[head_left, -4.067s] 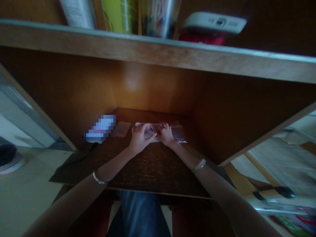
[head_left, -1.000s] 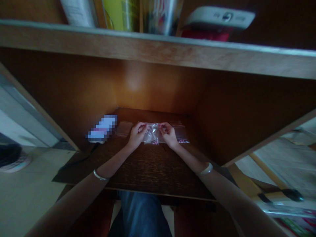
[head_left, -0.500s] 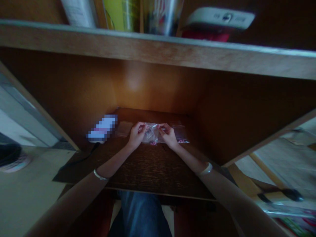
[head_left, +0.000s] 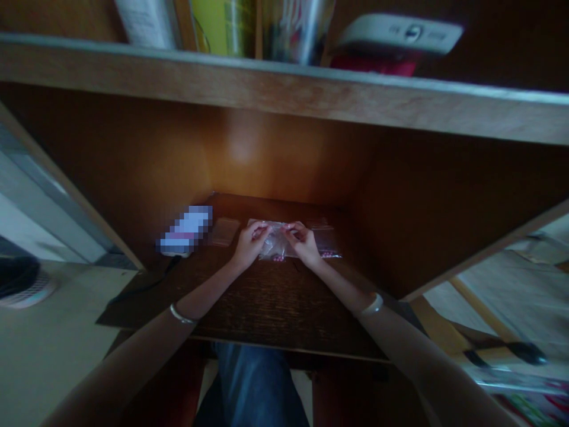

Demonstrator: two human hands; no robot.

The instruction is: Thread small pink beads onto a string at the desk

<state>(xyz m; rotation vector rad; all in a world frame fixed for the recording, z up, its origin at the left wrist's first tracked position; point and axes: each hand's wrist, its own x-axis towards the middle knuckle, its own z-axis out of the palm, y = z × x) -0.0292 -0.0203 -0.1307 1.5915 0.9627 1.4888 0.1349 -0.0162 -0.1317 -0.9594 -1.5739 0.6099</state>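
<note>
A small clear plastic zip bag with something small and pink at its bottom is held up between both hands over the dark wooden desk. My left hand pinches the bag's top left edge. My right hand pinches its top right edge, the fingertips nearly meeting at the bag's mouth. More flat clear bags lie on the desk just behind and right of my right hand. Another small clear bag lies flat to the left of my left hand.
A pixelated rectangular object lies at the desk's left rear with a dark cable running off toward the left edge. A shelf board overhead carries books and a white device. Wooden side panels close in the desk.
Four seconds ago my hands pressed a round clear thing on the flat bags. Since then they have lifted a bag, and over the last second the fingertips moved closer together at its top.
</note>
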